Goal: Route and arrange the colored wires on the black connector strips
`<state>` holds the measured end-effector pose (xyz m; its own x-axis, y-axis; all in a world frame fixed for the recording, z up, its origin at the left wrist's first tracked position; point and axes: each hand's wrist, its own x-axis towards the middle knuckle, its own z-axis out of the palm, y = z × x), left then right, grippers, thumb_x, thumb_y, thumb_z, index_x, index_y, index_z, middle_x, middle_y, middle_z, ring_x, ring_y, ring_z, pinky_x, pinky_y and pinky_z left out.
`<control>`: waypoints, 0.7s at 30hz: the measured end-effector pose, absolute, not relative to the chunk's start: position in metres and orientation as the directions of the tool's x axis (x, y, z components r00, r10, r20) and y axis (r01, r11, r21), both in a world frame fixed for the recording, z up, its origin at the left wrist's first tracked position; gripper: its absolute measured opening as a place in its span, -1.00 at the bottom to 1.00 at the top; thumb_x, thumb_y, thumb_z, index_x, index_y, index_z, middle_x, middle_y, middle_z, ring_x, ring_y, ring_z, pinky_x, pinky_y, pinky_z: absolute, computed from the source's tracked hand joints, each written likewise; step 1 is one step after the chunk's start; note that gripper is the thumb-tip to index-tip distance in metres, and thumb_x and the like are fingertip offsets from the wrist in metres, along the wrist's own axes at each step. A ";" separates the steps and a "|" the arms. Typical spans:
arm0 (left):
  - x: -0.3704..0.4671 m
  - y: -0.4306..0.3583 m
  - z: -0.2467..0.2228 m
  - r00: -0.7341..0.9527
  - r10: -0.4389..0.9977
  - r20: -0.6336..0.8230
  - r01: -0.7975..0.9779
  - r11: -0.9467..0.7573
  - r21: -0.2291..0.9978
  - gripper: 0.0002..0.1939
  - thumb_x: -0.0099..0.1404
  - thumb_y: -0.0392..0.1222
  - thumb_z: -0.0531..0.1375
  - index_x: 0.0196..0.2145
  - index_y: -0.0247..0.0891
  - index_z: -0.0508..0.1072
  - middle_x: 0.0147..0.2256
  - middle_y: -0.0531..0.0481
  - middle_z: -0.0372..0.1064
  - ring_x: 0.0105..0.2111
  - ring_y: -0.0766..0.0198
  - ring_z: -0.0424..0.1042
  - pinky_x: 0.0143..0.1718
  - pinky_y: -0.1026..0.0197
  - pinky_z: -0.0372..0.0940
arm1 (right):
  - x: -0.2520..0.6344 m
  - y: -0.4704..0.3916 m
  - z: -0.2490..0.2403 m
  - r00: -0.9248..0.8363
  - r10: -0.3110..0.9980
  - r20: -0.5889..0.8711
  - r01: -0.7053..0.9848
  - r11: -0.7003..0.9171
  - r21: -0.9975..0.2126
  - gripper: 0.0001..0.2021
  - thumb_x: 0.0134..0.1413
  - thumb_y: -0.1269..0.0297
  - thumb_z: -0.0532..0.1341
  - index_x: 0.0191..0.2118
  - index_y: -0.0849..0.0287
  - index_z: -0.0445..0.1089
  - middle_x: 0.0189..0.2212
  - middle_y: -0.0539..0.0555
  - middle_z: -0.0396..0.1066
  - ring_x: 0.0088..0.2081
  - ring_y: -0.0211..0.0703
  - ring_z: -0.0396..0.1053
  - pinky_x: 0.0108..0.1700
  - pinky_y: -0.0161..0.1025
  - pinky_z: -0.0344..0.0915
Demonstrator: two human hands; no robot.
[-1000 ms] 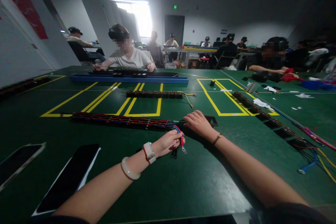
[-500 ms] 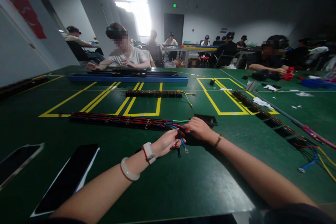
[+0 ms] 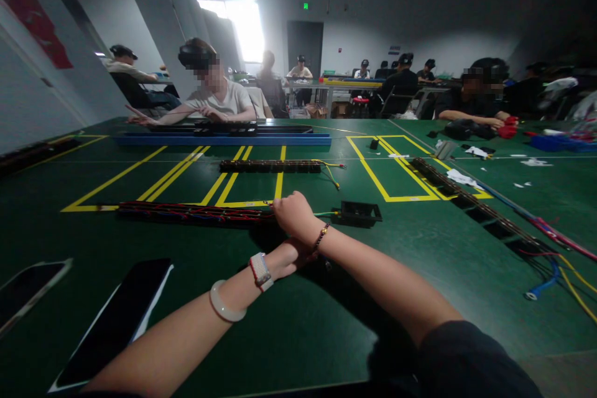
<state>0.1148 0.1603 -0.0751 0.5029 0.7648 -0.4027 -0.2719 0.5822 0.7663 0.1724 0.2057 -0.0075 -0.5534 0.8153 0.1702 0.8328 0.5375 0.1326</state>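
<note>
A long black strip with red and blue wires lies across the green table in front of me. My right hand is closed at the strip's right end; what its fingers hold, if anything, is too small to name. Beneath my right wrist, my left hand is partly covered and its fingertips are hidden. A green wire runs right from the strip's end to a black rectangular housing. One cable lug peeks out below my right wrist.
A shorter wired strip lies beyond, within yellow tape lines. Another strip runs diagonally at right. Two phones rest at near left. Across the table, a person works behind a blue rail.
My right hand has moved left from the loose wire ends onto the strip's end, crossing over my left hand. The blue and red wire ends are now mostly hidden.
</note>
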 end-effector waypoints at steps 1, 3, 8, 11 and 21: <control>0.115 0.160 -0.075 0.500 0.766 -0.404 -0.278 0.583 0.763 -0.92 0.23 -0.36 0.13 -0.29 -0.37 0.39 -0.46 0.00 0.33 -0.53 0.42 0.28 -0.45 0.34 0.20 | 0.173 0.205 -0.009 -0.562 0.807 0.181 0.827 0.546 0.131 -0.79 0.24 0.41 -0.03 -0.25 0.31 0.34 -0.39 0.21 0.44 -0.36 -0.09 0.41 -0.29 -0.21 0.17; 0.116 0.161 -0.074 0.507 0.766 -0.395 -0.286 0.581 0.762 -0.92 0.22 -0.38 0.13 -0.29 -0.36 0.39 -0.45 0.01 0.34 -0.53 0.43 0.28 -0.47 0.36 0.18 | 0.182 0.203 -0.008 -0.553 0.806 0.213 0.832 0.548 0.086 -0.72 0.31 0.27 -0.06 -0.22 0.28 0.35 -0.40 0.18 0.45 -0.37 -0.08 0.41 -0.30 -0.21 0.16; 0.118 0.162 -0.069 0.578 0.736 -0.354 -0.215 0.555 0.803 -0.79 0.37 -0.27 -0.03 -0.33 -0.40 0.35 -0.45 -0.09 0.36 -0.62 0.45 0.23 -0.60 0.37 0.07 | 0.241 0.196 -0.010 -0.443 0.806 0.392 0.782 0.561 -0.271 -0.59 0.37 0.11 -0.19 -0.01 0.15 0.31 -0.25 0.08 0.46 -0.24 -0.20 0.40 -0.28 -0.31 0.15; 0.118 0.161 -0.065 0.583 0.718 -0.380 -0.191 0.577 0.794 -0.77 0.39 -0.25 -0.07 -0.28 -0.42 0.31 -0.37 -0.21 0.41 -0.59 0.44 0.28 -0.54 0.37 0.13 | 0.279 0.194 -0.028 -0.387 0.789 0.477 0.818 0.532 -0.216 -0.66 0.34 0.17 -0.07 -0.08 0.19 0.38 -0.23 0.11 0.45 -0.21 -0.20 0.36 -0.16 -0.28 0.13; 0.109 0.163 -0.053 0.552 0.752 -0.359 0.065 0.390 0.918 -0.79 0.34 -0.15 0.04 -0.34 -0.38 0.29 -0.45 -0.08 0.37 -0.62 0.47 0.26 -0.60 0.39 0.07 | 0.314 0.191 -0.064 -0.563 0.758 0.330 0.824 0.544 0.158 -0.77 0.25 0.31 0.08 -0.07 0.10 0.43 -0.32 0.10 0.42 -0.23 -0.15 0.25 -0.05 -0.17 0.01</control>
